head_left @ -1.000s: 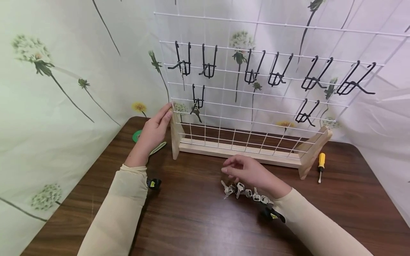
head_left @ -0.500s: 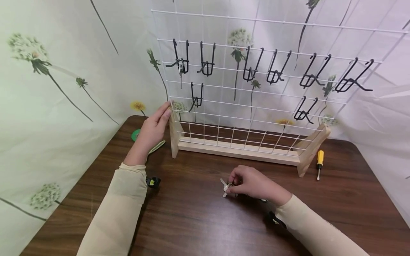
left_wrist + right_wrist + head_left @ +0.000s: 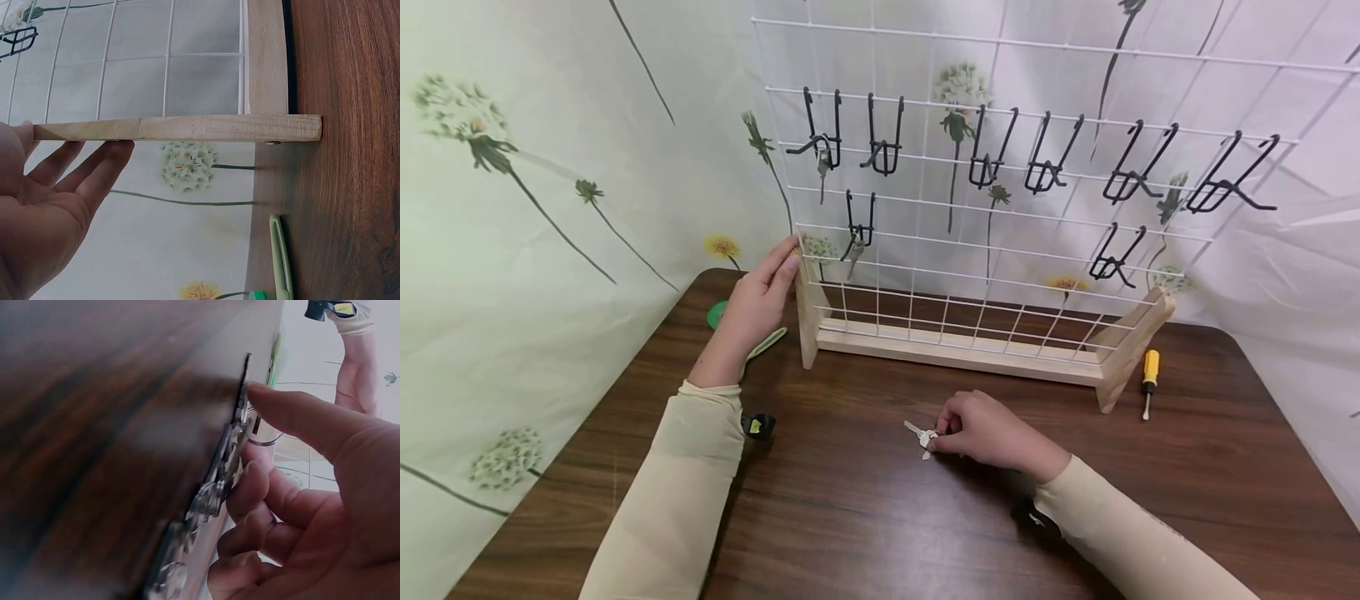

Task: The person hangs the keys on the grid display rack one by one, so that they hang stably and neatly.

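Keys (image 3: 922,437): lying on the bench (image 3: 850,517), before the rack (image 3: 958,353).
Right hand (image 3: 988,429): fingers are pinching the keys.
Left hand (image 3: 757,302): nearly straight fingers are touching the rack.
Good pinching: probably needing care with neighbours.

the left hand (image 3: 758,300) rests against the wooden side (image 3: 808,321) of a white wire rack (image 3: 998,40) with black hooks (image 3: 985,172). the right hand (image 3: 988,429) pinches keys (image 3: 927,439) on the brown table (image 3: 865,517); a yellow-handled screwdriver (image 3: 1151,371) lies near the rack's right end.
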### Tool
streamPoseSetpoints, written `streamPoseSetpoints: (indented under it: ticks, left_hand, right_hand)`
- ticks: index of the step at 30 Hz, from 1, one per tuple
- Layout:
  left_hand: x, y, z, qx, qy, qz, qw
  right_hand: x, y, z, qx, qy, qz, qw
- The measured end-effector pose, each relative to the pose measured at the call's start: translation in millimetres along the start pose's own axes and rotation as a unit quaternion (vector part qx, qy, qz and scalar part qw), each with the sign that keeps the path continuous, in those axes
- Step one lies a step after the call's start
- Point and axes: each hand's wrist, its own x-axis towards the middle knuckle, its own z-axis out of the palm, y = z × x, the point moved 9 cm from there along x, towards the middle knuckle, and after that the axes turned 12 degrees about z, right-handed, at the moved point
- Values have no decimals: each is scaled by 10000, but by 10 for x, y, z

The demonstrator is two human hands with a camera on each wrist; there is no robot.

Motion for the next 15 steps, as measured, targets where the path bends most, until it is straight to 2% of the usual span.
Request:
streamPoseSetpoints:
  ticks: [7, 15]
  left_hand:
    - [12, 10, -16, -11, -27, -40, 10000]
    - [-15, -11, 10, -22, -100, -79, 9999]
  right_hand:
    - [35, -96, -25, -60, 31, 111, 9999]
    - [61, -67, 73, 97, -307, 356, 9988]
